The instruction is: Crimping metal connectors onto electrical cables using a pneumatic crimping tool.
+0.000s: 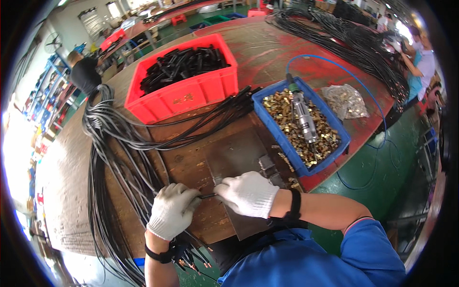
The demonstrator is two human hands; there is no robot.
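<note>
Both my hands wear white knit gloves and meet low over the wooden tabletop. Between them runs a short stretch of thin black cable (207, 195). My left hand (173, 210) is closed around it on one side, and my right hand (248, 193) pinches it on the other, over the edge of a dark metal plate (234, 150). The fingertips of the right hand hide the cable's end. A bundle of long black cables (107, 158) lies to the left of my left hand, with bare copper-coloured ends hanging by my left wrist.
Ahead stands a red bin (191, 98) of black sleeve-like parts (184, 67). To the right, a blue tray (267, 131) holds small brass pieces and a silver air tool (304, 117) on a blue hose (351, 69). Beside it lies a plastic bag (345, 101). Other people work farther off.
</note>
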